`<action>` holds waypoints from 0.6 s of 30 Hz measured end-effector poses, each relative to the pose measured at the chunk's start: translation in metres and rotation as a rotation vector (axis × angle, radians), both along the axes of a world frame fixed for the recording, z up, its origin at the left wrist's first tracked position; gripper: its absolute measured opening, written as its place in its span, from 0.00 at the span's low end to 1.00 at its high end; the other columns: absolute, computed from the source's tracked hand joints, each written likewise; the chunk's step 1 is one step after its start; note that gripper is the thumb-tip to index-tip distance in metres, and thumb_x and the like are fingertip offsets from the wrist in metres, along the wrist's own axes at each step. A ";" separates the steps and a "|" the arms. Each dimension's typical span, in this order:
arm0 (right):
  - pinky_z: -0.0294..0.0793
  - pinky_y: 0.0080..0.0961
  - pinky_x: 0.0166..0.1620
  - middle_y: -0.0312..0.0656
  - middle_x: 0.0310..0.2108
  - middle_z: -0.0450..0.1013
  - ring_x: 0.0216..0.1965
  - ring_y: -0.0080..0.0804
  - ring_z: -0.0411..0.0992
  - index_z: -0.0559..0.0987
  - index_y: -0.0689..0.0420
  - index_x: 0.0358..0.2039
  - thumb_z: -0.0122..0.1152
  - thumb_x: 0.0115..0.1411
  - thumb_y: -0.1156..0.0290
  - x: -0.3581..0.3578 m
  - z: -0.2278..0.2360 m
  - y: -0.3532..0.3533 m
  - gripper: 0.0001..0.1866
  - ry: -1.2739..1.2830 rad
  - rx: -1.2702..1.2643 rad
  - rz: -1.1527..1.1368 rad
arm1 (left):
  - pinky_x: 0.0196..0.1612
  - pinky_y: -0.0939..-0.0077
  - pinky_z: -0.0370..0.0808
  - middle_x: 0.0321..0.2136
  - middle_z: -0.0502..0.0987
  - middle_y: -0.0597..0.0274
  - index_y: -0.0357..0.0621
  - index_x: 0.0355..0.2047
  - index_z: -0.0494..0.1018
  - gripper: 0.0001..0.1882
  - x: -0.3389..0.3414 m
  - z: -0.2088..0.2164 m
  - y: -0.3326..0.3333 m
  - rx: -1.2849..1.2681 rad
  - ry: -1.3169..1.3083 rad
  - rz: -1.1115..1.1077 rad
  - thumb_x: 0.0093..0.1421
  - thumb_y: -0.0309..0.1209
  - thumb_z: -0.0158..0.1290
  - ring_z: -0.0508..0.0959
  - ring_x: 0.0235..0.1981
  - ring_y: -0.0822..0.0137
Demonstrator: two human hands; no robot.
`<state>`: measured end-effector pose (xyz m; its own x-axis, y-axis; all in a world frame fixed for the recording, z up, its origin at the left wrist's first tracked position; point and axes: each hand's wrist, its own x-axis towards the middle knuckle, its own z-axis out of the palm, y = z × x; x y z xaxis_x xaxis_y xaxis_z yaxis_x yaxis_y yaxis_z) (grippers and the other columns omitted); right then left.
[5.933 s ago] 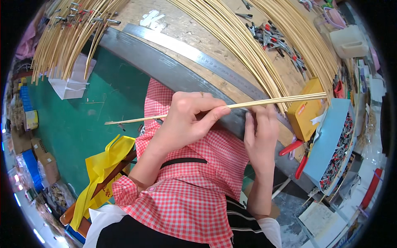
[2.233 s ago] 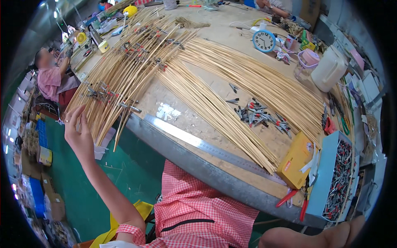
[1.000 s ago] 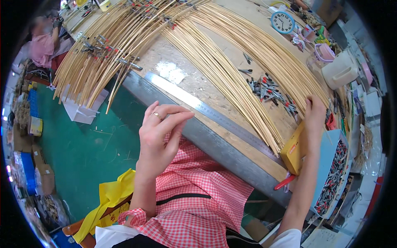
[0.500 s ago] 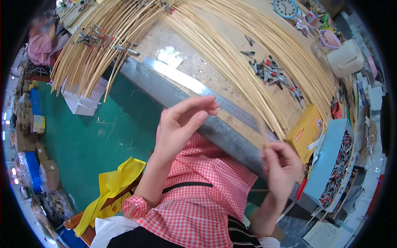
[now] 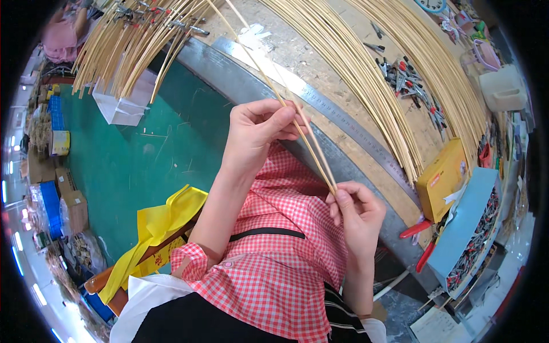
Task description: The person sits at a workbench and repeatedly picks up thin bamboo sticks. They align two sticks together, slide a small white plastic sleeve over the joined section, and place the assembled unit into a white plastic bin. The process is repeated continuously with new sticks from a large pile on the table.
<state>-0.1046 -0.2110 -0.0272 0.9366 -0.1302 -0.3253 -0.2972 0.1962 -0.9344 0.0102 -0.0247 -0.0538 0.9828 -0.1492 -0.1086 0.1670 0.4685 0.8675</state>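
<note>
Two thin pale bamboo strips [image 5: 319, 164] run side by side from the far edge of the bench down to my hands. My left hand [image 5: 257, 126] pinches them partway along, between thumb and fingers. Their near ends meet in my right hand [image 5: 359, 216], which grips them between thumb and forefinger in front of the checked apron. Beyond my hands, a long steel ruler [image 5: 343, 120] lies along the bench's near side. A bundle of similar strips [image 5: 354, 83] is spread behind it.
Small spring clips [image 5: 410, 86] lie heaped between strip bundles. Clamped strips [image 5: 128, 51] overhang the far left. At right are a yellow box [image 5: 443, 180], a light blue box [image 5: 457, 228] full of clips and a red-handled tool [image 5: 416, 230]. Yellow cloth [image 5: 171, 214] drapes a chair.
Both hands have come closer together; the right moved left with the strips. My left hand, held apart with fingers loosely curled, now pinches them. The whole view has shifted slightly.
</note>
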 end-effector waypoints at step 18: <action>0.70 0.20 0.29 0.46 0.28 0.74 0.26 0.30 0.72 0.79 0.66 0.32 0.62 0.51 0.86 0.006 0.003 0.014 0.07 -0.540 -0.925 -0.059 | 0.30 0.78 0.81 0.28 0.81 0.49 0.32 0.33 0.77 0.07 -0.001 -0.002 -0.002 -0.103 0.019 0.055 0.58 0.25 0.57 0.83 0.30 0.64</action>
